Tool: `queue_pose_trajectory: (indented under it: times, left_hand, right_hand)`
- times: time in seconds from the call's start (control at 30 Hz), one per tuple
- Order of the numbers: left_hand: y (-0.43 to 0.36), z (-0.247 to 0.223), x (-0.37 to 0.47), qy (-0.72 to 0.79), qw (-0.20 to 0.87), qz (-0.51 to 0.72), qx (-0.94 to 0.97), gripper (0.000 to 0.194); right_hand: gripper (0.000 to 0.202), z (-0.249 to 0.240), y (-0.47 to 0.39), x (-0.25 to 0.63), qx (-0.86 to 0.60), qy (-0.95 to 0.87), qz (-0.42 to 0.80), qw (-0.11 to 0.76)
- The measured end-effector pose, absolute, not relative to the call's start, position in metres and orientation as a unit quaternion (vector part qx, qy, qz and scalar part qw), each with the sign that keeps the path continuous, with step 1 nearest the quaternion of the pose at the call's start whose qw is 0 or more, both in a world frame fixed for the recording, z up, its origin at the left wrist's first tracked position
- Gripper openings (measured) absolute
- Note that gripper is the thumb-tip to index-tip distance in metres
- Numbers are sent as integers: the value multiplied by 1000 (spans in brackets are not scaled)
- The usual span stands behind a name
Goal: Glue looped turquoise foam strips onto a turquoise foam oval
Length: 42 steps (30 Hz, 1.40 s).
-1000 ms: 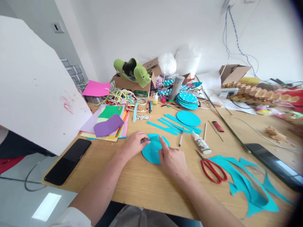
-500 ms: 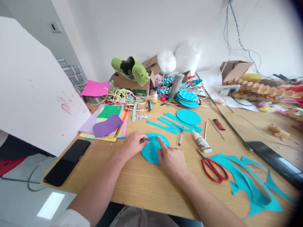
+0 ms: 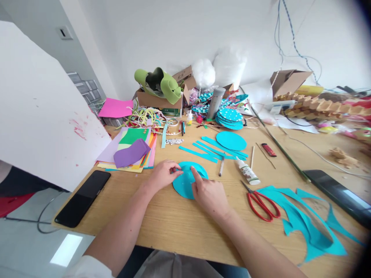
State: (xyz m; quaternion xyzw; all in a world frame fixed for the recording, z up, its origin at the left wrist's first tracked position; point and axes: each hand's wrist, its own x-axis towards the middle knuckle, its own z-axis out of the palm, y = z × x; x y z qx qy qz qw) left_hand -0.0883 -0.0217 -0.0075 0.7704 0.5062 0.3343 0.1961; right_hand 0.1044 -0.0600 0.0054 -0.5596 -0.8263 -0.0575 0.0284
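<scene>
Near scissors (image 3: 262, 201) and glue bottle (image 3: 248, 172), right hand (image 3: 209, 194), index extended, touches blue disc (image 3: 184, 186) with left hand (image 3: 164, 173) alongside, grip unclear.

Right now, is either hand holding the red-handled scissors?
No, the red-handled scissors lie on the table, while the left hand and right hand are at the blue disc.

White wall (image 3: 162, 34) behind a wooden table (image 3: 171, 227), shiny pale floor (image 3: 26, 255) below.

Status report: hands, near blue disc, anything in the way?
Left hand at near blue disc's left edge, right hand pointing onto it. Disc lying on table. Pen and glue bottle to the right, off the disc.
</scene>
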Motion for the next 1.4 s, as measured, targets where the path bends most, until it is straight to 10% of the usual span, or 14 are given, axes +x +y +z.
queue_pose_trajectory:
  times: [0.37, 1.4]
  left_hand:
    - [-26, 4, -90, 517, 224, 384, 732, 47]
    - [-29, 8, -88, 545, 197, 390, 716, 52]
  right_hand:
    - [50, 7, -61, 102, -558, -829, -37, 9]
    - [49, 7, -60, 98, -569, -822, 21, -18]
